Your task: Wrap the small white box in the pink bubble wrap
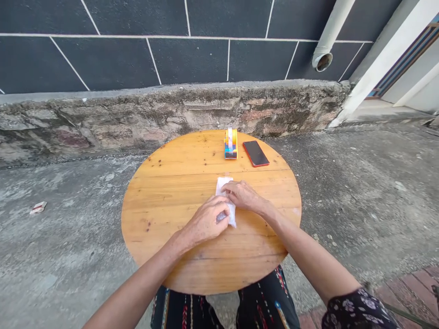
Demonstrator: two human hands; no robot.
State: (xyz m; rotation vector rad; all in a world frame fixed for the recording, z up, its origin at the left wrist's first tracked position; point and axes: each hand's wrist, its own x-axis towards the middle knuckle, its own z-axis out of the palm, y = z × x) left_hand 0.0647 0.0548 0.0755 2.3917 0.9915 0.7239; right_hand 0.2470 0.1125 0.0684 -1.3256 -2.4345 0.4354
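A small white plastic packet point(222, 185) lies near the middle of a round wooden table point(164, 201). My left hand point(205, 222) rests on the packet's near end with fingers curled and pressed on it. My right hand point(244, 195) lies over its right side, fingers bent and pinching the edge. Most of the packet's middle is hidden beneath the two hands.
At the table's far edge stands a small yellow, blue and orange plastic object point(231, 144), with a red-cased phone point(255, 153) lying face up beside it. A rough stone ledge point(137, 114) and dark tiled wall lie behind. A scrap of litter point(37, 208) is on the concrete.
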